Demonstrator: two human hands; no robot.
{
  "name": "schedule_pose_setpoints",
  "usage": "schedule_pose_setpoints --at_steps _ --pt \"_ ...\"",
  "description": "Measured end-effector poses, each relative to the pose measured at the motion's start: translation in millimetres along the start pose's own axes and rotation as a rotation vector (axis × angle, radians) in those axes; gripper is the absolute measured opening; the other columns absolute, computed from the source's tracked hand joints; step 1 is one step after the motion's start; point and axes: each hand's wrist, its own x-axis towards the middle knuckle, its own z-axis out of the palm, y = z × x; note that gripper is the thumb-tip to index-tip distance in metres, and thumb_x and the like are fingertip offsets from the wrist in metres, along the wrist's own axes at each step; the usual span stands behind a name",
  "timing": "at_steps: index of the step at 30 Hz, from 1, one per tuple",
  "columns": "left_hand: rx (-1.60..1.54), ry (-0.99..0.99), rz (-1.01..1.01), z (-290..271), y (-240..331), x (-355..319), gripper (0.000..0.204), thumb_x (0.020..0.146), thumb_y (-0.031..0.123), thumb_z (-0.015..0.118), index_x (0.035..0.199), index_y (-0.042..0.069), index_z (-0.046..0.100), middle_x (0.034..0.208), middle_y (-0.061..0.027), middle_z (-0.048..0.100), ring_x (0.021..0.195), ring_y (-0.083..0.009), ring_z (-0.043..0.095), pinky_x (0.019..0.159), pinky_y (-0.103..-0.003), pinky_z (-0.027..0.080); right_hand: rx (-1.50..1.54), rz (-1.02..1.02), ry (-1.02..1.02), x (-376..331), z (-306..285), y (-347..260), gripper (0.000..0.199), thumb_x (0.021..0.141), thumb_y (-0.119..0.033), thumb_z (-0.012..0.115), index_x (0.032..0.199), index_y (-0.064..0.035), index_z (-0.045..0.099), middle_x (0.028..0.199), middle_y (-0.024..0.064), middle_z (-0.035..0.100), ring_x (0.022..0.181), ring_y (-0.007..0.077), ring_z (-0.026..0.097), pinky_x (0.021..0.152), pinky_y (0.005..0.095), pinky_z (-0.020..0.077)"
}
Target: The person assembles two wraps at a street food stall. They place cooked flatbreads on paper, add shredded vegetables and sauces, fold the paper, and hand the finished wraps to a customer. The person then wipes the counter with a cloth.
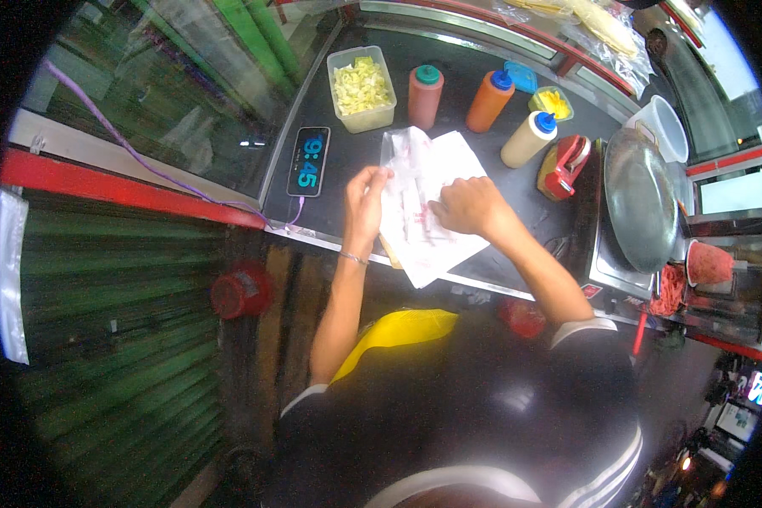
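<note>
A white paper wrapper [427,203] with faint red print lies crumpled on the dark tabletop [516,190]. The left hand [366,199] pinches its edge; the right hand [470,206] presses it flat.

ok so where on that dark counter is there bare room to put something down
One bare patch of the dark counter lies between the phone, the tub of chopped greens and the white paper wrappers. Another lies between the wrappers and the red tape dispenser. The back row of squeeze bottles is crowded, and both hands sit on the wrappers.
</note>
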Motion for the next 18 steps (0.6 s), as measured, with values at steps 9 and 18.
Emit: schedule_pose_setpoints --at_steps 9,18 --pt "0.400 -0.538 0.285 -4.7 173.3 38.7 0.056 0.091 0.049 0.089 0.110 -0.004 0.082 0.098 -0.0122 0.081 0.089 -0.0151 0.076 0.083 -0.034 0.059 0.605 -0.294 0.203 -17.4 -109.1 9.6 0.033 0.091 -0.025 0.075 0.105 0.0041 0.081 0.099 0.0264 0.080 0.096 0.0382 0.079 0.089 0.0495 0.0596" --pt "0.560 -0.953 0.996 37.1 282.5 -40.9 0.032 0.077 0.019 0.086 0.103 0.006 0.073 0.102 -0.0145 0.073 0.107 -0.0369 0.070 0.104 -0.050 0.051 0.794 -0.387 1.000 -167.4 -88.6 -41.0 0.024 0.084 -0.006 0.076 0.107 0.0001 0.073 0.097 0.0162 0.078 0.092 0.0223 0.077 0.080 0.0397 0.0599"
